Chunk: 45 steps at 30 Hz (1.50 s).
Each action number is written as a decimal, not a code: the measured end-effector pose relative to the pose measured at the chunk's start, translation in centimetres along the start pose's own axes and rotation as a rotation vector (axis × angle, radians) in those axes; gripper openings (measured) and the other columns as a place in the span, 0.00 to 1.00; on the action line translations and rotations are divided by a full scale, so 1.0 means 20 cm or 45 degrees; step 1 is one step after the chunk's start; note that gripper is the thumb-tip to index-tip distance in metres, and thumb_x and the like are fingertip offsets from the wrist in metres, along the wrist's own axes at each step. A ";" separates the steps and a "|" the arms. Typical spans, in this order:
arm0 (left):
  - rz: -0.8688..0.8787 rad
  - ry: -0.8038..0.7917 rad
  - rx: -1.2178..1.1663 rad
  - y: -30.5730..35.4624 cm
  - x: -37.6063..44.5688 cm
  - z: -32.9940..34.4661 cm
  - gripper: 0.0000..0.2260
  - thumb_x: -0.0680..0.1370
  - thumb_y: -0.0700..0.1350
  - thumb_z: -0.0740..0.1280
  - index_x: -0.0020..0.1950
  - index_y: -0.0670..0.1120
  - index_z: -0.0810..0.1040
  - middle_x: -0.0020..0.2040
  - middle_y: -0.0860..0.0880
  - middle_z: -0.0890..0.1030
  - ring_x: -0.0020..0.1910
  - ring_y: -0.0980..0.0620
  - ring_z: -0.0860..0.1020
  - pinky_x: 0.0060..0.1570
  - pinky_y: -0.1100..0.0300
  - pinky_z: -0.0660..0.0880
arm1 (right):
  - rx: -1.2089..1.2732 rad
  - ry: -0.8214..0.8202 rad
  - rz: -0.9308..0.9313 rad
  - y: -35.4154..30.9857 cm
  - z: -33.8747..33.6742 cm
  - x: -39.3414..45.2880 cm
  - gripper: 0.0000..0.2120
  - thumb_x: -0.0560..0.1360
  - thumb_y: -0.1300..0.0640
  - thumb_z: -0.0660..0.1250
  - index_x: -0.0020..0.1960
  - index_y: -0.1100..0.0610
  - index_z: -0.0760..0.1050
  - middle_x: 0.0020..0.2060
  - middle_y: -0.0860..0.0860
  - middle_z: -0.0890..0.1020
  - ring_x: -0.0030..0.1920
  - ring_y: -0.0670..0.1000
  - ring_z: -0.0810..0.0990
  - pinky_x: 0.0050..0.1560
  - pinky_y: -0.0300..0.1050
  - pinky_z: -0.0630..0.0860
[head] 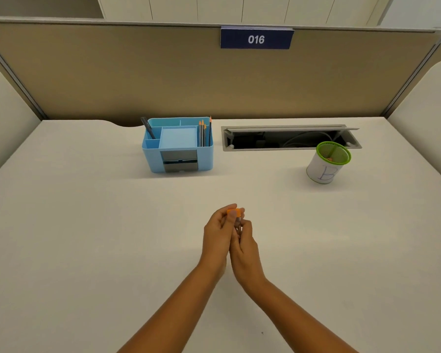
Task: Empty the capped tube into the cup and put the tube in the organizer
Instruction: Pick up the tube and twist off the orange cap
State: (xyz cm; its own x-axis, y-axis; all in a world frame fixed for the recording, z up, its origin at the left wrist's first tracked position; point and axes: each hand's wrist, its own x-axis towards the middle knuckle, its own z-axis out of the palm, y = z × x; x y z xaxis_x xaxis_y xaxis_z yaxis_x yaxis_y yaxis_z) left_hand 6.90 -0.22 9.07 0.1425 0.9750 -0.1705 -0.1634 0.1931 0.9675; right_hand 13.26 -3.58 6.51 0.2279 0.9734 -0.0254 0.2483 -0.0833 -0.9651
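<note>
A small clear tube [238, 221] with an orange cap [234, 212] is held upright between both hands above the middle of the desk. My left hand [218, 234] has its fingertips pinched on the orange cap. My right hand [245, 244] wraps the tube's body, hiding most of it. The cup [325, 169], white with a green mesh rim and a handwritten "B", stands at the far right; something small and orange lies inside it. The light blue organizer [153, 159] sits at the far centre-left, holding several pencils and a dark pen.
A cable tray [288, 138] with its lid raised is sunk into the desk behind the cup. A tan partition [138, 72] with a "016" sign closes the back. White side panels flank the desk on both sides.
</note>
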 end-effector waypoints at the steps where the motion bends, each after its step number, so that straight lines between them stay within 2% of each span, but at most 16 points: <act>1: -0.002 0.003 -0.014 0.01 0.00 0.02 0.10 0.76 0.51 0.61 0.54 0.52 0.76 0.52 0.52 0.82 0.53 0.57 0.80 0.53 0.62 0.75 | 0.032 0.031 0.006 -0.01 0.00 0.00 0.06 0.80 0.53 0.53 0.54 0.52 0.67 0.41 0.42 0.80 0.42 0.37 0.81 0.38 0.31 0.76; 5: -0.016 0.053 -0.015 0.03 0.01 0.08 0.10 0.77 0.53 0.58 0.51 0.53 0.76 0.49 0.52 0.82 0.50 0.55 0.80 0.49 0.63 0.75 | 0.075 0.077 0.008 -0.05 0.00 0.01 0.04 0.80 0.55 0.55 0.50 0.51 0.68 0.39 0.41 0.79 0.39 0.34 0.79 0.37 0.32 0.75; 8: -0.011 0.108 -0.004 0.02 0.01 0.09 0.11 0.78 0.54 0.56 0.51 0.53 0.76 0.48 0.50 0.82 0.48 0.54 0.80 0.47 0.62 0.75 | 0.129 0.069 0.037 -0.04 0.01 0.01 0.05 0.80 0.54 0.55 0.51 0.49 0.69 0.39 0.41 0.80 0.42 0.36 0.79 0.40 0.31 0.75; 11: 0.014 0.130 0.018 -0.01 0.01 0.10 0.12 0.78 0.56 0.55 0.52 0.53 0.75 0.48 0.50 0.81 0.49 0.54 0.80 0.50 0.61 0.75 | 0.358 0.029 0.187 -0.04 0.03 0.03 0.14 0.81 0.52 0.51 0.44 0.50 0.73 0.34 0.40 0.81 0.40 0.39 0.79 0.41 0.31 0.75; 13: 0.018 0.125 0.038 -0.02 0.01 0.10 0.13 0.78 0.56 0.55 0.52 0.53 0.75 0.47 0.50 0.81 0.49 0.54 0.80 0.51 0.60 0.76 | 0.401 0.047 0.248 -0.04 0.03 0.03 0.17 0.81 0.51 0.50 0.40 0.49 0.74 0.32 0.39 0.80 0.38 0.38 0.79 0.39 0.29 0.74; 19: 0.069 0.161 0.079 -0.05 0.00 0.09 0.11 0.78 0.56 0.54 0.45 0.55 0.75 0.40 0.53 0.80 0.40 0.58 0.80 0.42 0.64 0.75 | 0.548 0.010 0.317 -0.05 0.03 0.01 0.23 0.81 0.52 0.51 0.30 0.47 0.74 0.26 0.40 0.77 0.31 0.37 0.76 0.32 0.28 0.72; 28: 0.122 0.149 0.118 -0.06 -0.01 0.08 0.11 0.79 0.53 0.53 0.45 0.51 0.72 0.37 0.53 0.77 0.35 0.63 0.77 0.35 0.72 0.74 | 0.562 0.008 0.315 -0.06 0.04 0.00 0.23 0.81 0.54 0.51 0.29 0.49 0.72 0.24 0.41 0.75 0.30 0.39 0.75 0.33 0.28 0.72; 33: 0.108 0.147 0.109 -0.04 -0.01 0.07 0.11 0.79 0.54 0.52 0.42 0.54 0.72 0.37 0.53 0.77 0.34 0.65 0.77 0.34 0.74 0.73 | 0.474 0.017 0.314 -0.05 0.04 -0.01 0.21 0.80 0.50 0.50 0.34 0.46 0.75 0.28 0.40 0.79 0.33 0.38 0.78 0.34 0.30 0.73; 37: 0.114 0.137 0.129 -0.03 -0.01 0.06 0.12 0.79 0.54 0.52 0.43 0.52 0.72 0.35 0.54 0.76 0.33 0.63 0.76 0.34 0.71 0.73 | 0.478 0.011 0.338 -0.06 0.05 0.00 0.22 0.80 0.50 0.50 0.33 0.46 0.75 0.28 0.41 0.79 0.34 0.38 0.78 0.37 0.34 0.73; 41: 0.126 0.130 0.148 -0.03 -0.01 0.05 0.13 0.79 0.54 0.52 0.44 0.50 0.71 0.34 0.55 0.75 0.32 0.65 0.75 0.33 0.73 0.72 | 0.496 0.007 0.339 -0.07 0.05 -0.01 0.23 0.80 0.49 0.50 0.32 0.47 0.75 0.26 0.41 0.78 0.32 0.37 0.77 0.32 0.30 0.73; 45: 0.098 0.098 0.149 -0.02 -0.01 0.04 0.14 0.79 0.55 0.52 0.45 0.48 0.71 0.33 0.55 0.73 0.30 0.65 0.74 0.32 0.71 0.72 | 0.490 0.003 0.355 -0.07 0.06 -0.01 0.22 0.80 0.48 0.49 0.33 0.46 0.76 0.27 0.41 0.79 0.33 0.37 0.78 0.37 0.35 0.72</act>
State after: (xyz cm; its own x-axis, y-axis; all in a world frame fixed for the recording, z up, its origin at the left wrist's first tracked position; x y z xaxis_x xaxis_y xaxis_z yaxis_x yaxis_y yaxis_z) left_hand 7.80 -0.58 8.81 0.0582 0.9928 -0.1043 -0.0553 0.1075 0.9927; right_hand 11.80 -3.47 7.54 0.2386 0.9246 -0.2970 -0.1893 -0.2557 -0.9481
